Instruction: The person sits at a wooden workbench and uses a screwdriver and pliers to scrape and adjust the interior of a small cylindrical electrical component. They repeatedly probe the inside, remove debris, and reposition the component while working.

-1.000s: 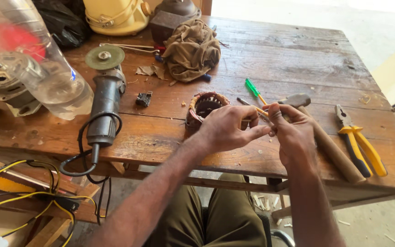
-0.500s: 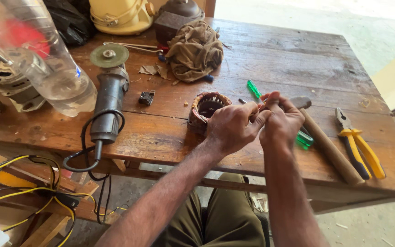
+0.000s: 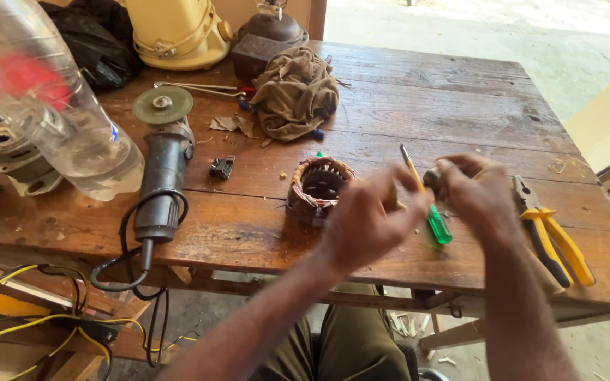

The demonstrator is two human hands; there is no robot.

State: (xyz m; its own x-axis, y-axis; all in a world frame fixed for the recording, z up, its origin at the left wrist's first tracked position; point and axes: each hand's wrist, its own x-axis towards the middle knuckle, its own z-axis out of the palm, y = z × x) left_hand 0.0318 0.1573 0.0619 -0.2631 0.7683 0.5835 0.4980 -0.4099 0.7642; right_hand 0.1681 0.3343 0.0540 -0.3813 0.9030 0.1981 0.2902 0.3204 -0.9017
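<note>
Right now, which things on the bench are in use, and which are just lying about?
In use:
left hand
right hand
green-handled screwdriver
copper-wound stator, close by the hands

Lying about:
angle grinder
yellow-handled pliers
clear plastic bottle
brown rag
small black part

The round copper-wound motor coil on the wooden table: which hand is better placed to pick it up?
Probably the left hand: it hovers right beside the round copper-wound motor coil, while the right hand is farther off, by the green-handled screwdriver.
</note>
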